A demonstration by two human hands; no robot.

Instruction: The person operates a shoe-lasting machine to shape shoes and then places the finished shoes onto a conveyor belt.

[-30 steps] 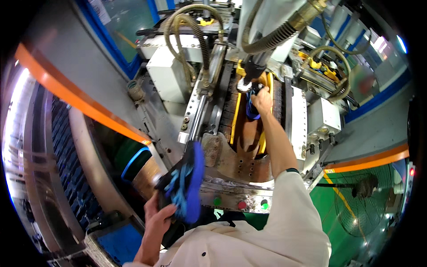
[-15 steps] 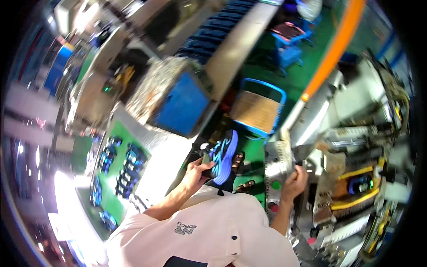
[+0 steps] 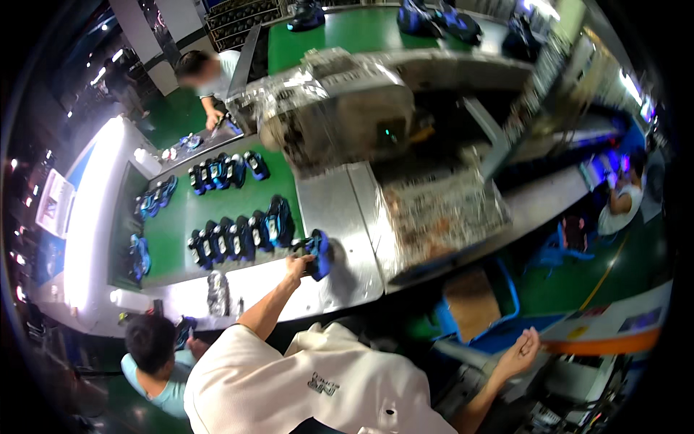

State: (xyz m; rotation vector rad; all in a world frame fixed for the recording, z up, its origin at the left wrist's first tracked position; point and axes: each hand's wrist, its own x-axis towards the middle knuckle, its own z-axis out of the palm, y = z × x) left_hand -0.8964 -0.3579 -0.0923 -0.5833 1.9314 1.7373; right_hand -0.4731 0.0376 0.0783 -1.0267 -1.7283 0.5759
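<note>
A: What is the left hand on?

B: A dark shoe with bright blue trim, stubby and rounded. The fingers are curled closed around its near side, gripping it. It sits on the bare metal sheet of the tabletop, right at the edge of the green belt.

A: So it is down on the surface?

B: It looks to be resting there, though I cannot tell whether the sole is fully down or slightly lifted.

A: What lies beside it?

B: Just to the left, on the matte green belt, a row of shoes of the same dark and blue kind, packed side by side, touching. A second row stands further off on the same belt, and a few more sit near the belt's far left edge.

A: And the metal sheet?

B: Smooth, grey and dully shiny. Past it is a scuffed, speckled metal plate, and behind that a bulky pale machine housing wrapped in crinkled clear plastic.

A: The right hand?

B: Well apart from the shoe, low on the right, above an orange-striped machine edge. The fingers are loosely spread and hold nothing.

A: Anyone else about?

B: A person in a light blue shirt sits at the near left end of the belt, another person bends over its far end, and a third is far to the right.
</note>
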